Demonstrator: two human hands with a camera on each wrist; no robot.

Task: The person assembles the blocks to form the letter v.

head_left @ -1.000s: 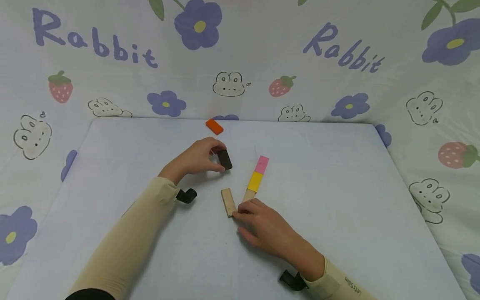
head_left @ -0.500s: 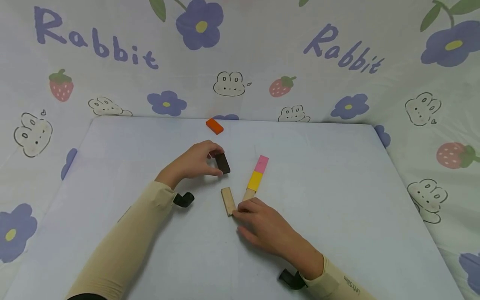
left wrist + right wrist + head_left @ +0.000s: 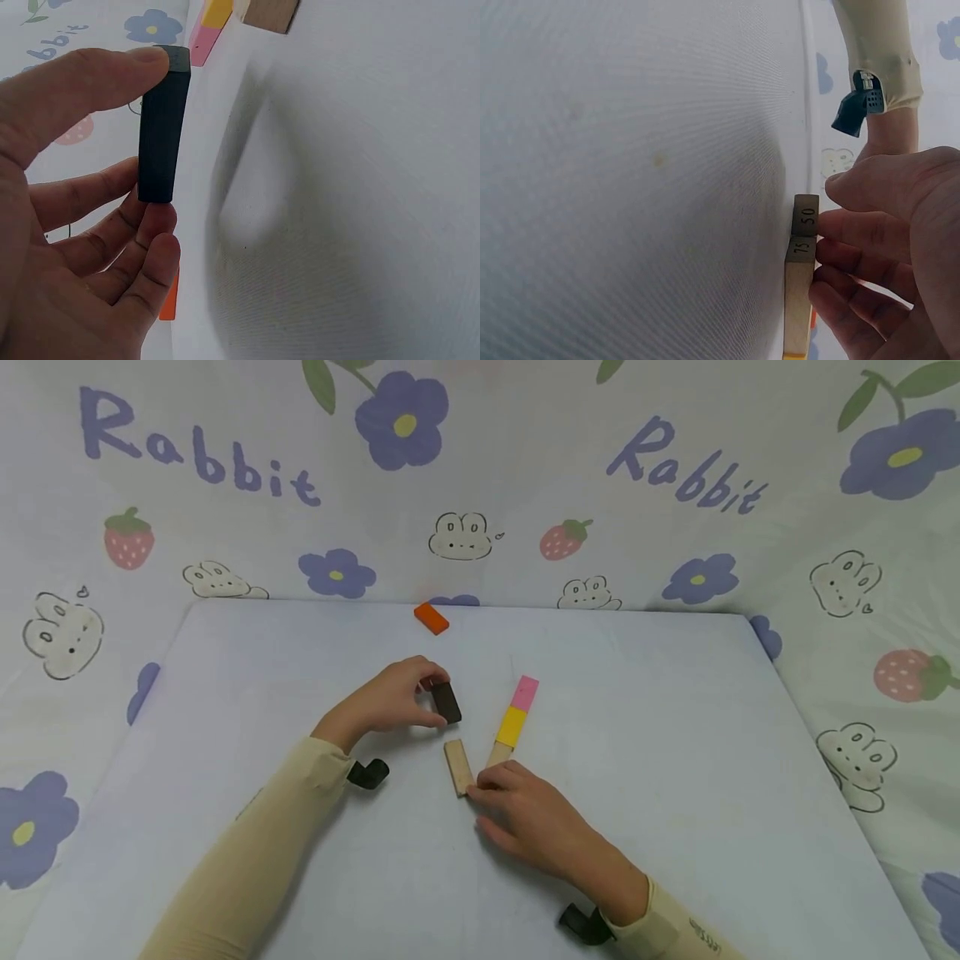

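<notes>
My left hand (image 3: 390,697) pinches a dark, nearly black block (image 3: 446,702) by its ends, thumb against fingers; the left wrist view shows the dark block (image 3: 163,127) raised off the cloth. A plain wooden block (image 3: 457,767) lies just nearer to me. To its right another wooden block (image 3: 500,753) runs in line with a yellow block (image 3: 512,727) and a pink block (image 3: 525,694). Fingertips of my right hand (image 3: 536,818) rest on the near ends of both wooden blocks, which meet at an angle. Those ends read "50" (image 3: 805,216) and "75" (image 3: 801,250); the right thumb stays apart.
An orange block (image 3: 431,618) lies at the far edge of the white-covered table (image 3: 675,793). Behind it hangs a printed curtain (image 3: 495,460) with rabbits, flowers and strawberries. A black wrist camera (image 3: 368,773) sticks out from the left sleeve.
My left hand has brought the dark block a short way nearer to me, closer to the left wooden block. The right hand stays in place on the wooden blocks.
</notes>
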